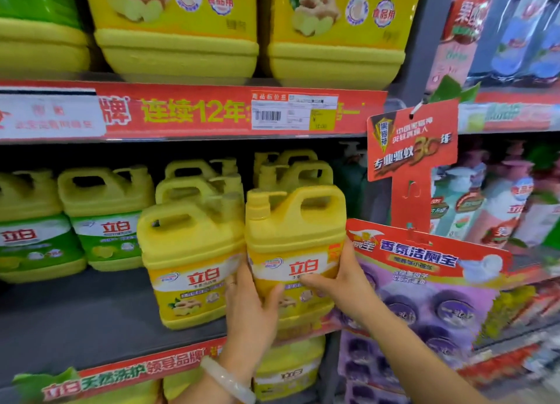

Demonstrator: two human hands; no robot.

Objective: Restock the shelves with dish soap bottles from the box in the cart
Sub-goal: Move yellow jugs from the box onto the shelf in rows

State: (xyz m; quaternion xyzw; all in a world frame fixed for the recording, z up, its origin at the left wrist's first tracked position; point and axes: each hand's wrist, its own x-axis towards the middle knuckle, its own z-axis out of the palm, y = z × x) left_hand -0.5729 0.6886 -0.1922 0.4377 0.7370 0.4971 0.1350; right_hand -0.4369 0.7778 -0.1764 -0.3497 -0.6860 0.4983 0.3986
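Both hands clasp one yellow bottle (pixel 292 246) at the front edge of the middle shelf (pixel 91 309): my left hand (pixel 251 309) wraps its lower left side with the thumb curled across the label, and my right hand (pixel 342 277) cups the right side, thumb laid over the front and fingers out of sight behind. I judge the two-sided grip is there to steady a heavy, full jug while its base slides back into line. It stands upright, handle to the right, touching or nearly touching the neighbour bottle (pixel 189 264) on its left, so the labels face out in a row. More yellow jugs stand behind both, filling that column toward the back of the shelf. Whether the base fully rests on the shelf I cannot tell, since my left hand and wrist cover the lower corner. A hanging card (pixel 424 270) of purple pucks crowds the right end of the shelf and hides part of my right forearm. Neither the box nor the cart is in view, so I cannot say how many bottles remain.
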